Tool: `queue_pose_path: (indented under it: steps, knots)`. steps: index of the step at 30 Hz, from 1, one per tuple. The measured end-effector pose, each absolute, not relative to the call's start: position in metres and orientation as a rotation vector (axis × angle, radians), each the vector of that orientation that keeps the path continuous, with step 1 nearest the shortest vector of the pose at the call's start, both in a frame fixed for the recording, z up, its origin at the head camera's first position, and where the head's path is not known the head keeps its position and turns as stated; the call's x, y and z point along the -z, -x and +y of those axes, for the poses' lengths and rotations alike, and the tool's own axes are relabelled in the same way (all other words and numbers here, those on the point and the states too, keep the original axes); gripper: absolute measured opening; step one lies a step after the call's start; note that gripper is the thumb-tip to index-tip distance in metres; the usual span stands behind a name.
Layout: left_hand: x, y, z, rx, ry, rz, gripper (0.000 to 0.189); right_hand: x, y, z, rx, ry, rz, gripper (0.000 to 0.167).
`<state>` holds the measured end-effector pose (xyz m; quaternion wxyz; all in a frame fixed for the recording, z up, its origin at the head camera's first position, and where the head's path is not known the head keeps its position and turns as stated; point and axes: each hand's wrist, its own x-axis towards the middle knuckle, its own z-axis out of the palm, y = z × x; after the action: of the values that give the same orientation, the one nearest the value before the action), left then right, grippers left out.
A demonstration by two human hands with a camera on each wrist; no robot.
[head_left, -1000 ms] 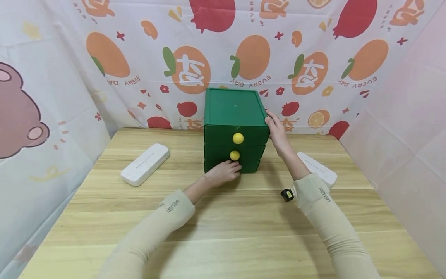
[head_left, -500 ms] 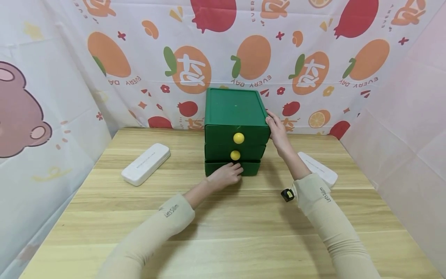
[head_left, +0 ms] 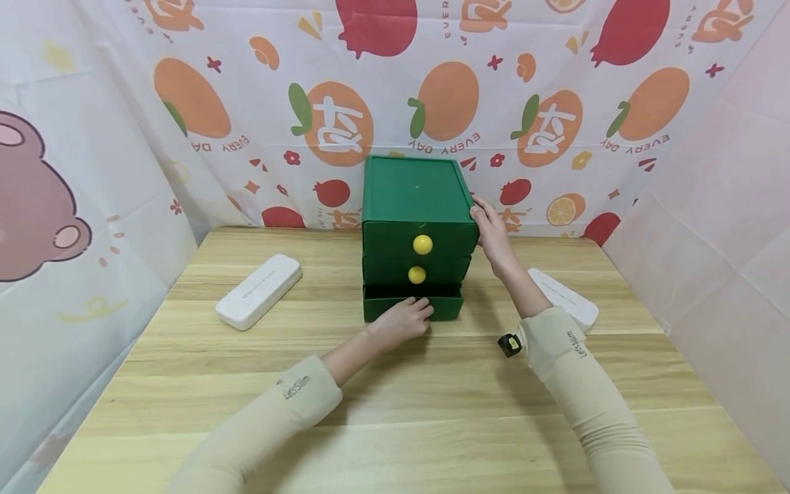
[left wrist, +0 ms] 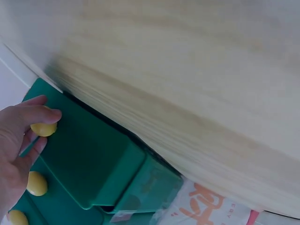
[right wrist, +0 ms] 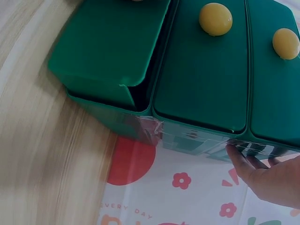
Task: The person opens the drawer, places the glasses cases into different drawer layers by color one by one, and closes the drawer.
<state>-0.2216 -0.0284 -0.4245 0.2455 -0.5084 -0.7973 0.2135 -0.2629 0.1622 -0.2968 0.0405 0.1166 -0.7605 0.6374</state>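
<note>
A green three-drawer box (head_left: 415, 189) stands against the back wall, with yellow round knobs on its drawers. My left hand (head_left: 400, 324) is at the bottom drawer (head_left: 446, 309), which sticks out and shows its dark inside along the top. In the left wrist view, thumb and fingers pinch that drawer's yellow knob (left wrist: 43, 130). The middle knob (head_left: 417, 275) and top knob (head_left: 422, 244) sit on closed drawers. My right hand (head_left: 494, 237) rests against the box's right side near the top; the right wrist view has its fingertips (right wrist: 234, 152) touching that side.
White oblong cases with faint lettering lie on the wooden table (head_left: 395, 425): the left case (head_left: 259, 291) and the right case (head_left: 563, 298), partly behind the right forearm. A small black device (head_left: 509, 345) is at the right wrist. A fruit-print cloth (head_left: 395, 89) hangs behind.
The bottom drawer has slid out of the box toward the person, moving with my left hand. My right hand has stayed at the box's side.
</note>
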Motion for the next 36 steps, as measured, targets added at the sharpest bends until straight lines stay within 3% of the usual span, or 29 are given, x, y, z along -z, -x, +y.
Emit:
queue_pose_path:
  steps: [14, 21, 36]
  knots:
    - [0.426, 0.21, -0.025, -0.554, 1.271, -2.257, 0.011, 0.298, 0.265, 0.163, -1.968, -0.352, -2.329, 0.048]
    - [0.427, 0.208, -0.024, -0.52, 1.287, -2.261, 0.01, 0.315, 0.285, 0.171, -1.998, -0.351, -2.314, 0.049]
    - [0.411, 0.178, -0.015, -0.578, 1.318, -2.455, 0.01, 0.296, 0.262, 0.163, -1.963, -0.363, -2.339, 0.049]
